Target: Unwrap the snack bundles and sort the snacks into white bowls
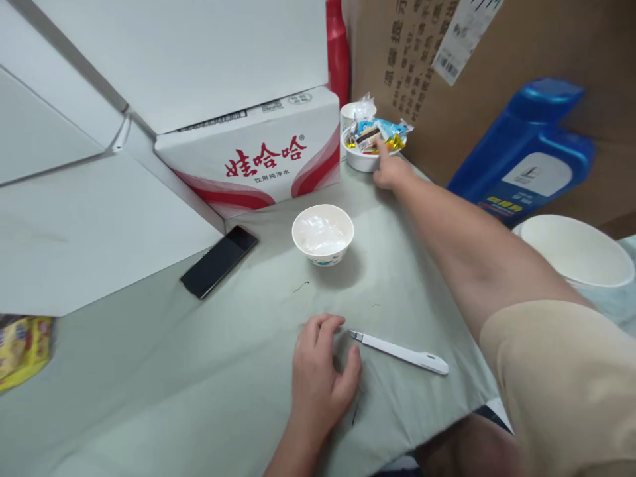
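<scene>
At the far end of the table, my right hand (394,171) is at a white bowl (362,161) filled with wrapped snacks (370,138). One finger reaches over the near rim onto the snacks, and the rest of the hand is bent against the outside, closed on the bowl's edge. My left hand (324,371) rests on the cloth, loosely curved, thumb and fingers apart, holding nothing. Just right of it lies a slim white tool (400,351) with a short metal tip. Between the hands stands a pale paper bowl (322,233) with a shiny clear film or wrapper inside.
A black phone (219,262) lies beside white boxes and a white-and-red carton (253,156). Behind the snacks are a white cup (349,112) and a red bottle (338,56). On the right stand a blue bottle (517,152), a white tub (576,252) and a large cardboard box (397,40).
</scene>
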`<control>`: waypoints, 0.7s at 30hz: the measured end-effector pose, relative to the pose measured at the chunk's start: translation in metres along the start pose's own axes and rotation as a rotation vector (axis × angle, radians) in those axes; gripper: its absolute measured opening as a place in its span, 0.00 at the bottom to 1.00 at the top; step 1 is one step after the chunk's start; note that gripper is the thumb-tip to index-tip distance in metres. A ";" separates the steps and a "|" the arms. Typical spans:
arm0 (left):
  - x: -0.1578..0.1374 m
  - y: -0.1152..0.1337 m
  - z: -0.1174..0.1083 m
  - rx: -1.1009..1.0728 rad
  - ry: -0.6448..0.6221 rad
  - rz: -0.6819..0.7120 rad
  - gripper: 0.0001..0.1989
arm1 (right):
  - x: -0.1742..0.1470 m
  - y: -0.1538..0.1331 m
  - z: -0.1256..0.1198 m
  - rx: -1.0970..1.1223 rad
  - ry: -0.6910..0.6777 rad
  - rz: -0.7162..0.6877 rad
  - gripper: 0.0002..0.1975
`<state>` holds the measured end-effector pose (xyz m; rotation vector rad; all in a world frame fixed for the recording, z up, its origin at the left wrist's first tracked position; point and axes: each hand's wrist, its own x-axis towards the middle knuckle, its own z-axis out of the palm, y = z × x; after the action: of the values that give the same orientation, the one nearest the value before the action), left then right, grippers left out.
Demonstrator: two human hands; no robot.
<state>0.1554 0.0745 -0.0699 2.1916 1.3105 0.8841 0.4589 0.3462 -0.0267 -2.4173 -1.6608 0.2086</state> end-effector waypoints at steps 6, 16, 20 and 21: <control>-0.002 0.005 -0.001 -0.162 0.047 -0.091 0.12 | -0.081 -0.021 -0.020 0.243 0.258 0.046 0.31; -0.052 -0.024 -0.099 -0.590 0.409 -0.493 0.12 | -0.314 -0.092 -0.023 0.551 -0.006 -0.522 0.22; -0.074 -0.053 -0.149 -0.677 0.642 -0.677 0.11 | -0.348 -0.184 -0.004 0.513 -0.168 -0.806 0.23; -0.079 -0.061 -0.161 -0.687 0.695 -0.703 0.11 | -0.354 -0.210 0.000 0.512 -0.198 -0.857 0.22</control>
<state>-0.0235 0.0390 -0.0199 0.8180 1.5783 1.5345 0.1425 0.0889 0.0255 -1.2229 -2.2128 0.6370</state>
